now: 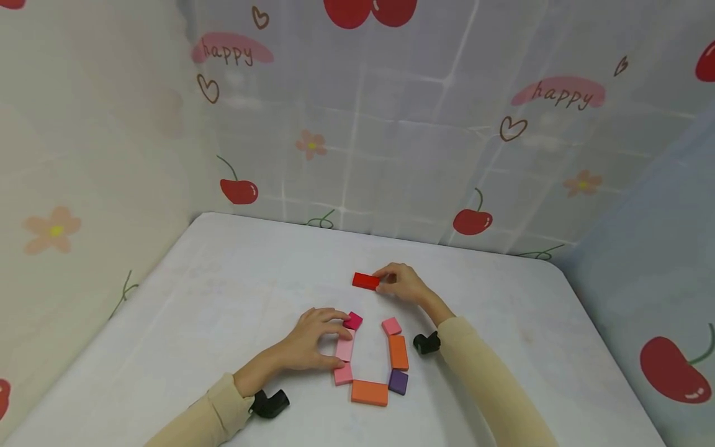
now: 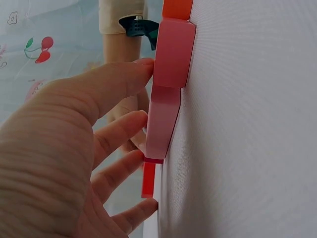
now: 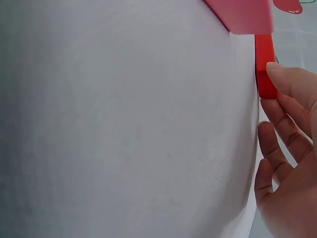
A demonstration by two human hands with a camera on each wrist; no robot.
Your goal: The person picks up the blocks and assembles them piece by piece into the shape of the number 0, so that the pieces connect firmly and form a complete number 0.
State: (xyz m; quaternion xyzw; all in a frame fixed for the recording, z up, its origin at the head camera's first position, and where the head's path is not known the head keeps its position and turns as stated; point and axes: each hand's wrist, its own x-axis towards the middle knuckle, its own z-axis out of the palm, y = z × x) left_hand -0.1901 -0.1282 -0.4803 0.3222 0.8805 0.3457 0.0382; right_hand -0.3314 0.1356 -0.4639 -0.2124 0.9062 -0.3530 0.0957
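Observation:
Between the thumb and fingers of my right hand is the right end of a red rectangular block, beyond the other blocks; the right wrist view shows the thumb on this red block. My left hand spreads its fingers along the left row of blocks. Its thumb is at a pink block, the other fingers beside a light pink block and a magenta block. In the left wrist view the thumb tip meets the side of the pink block.
An orange block lies at the near side. Up the right side run a purple block, another orange block and a small pink block. All rest on a white table with patterned curtains around it.

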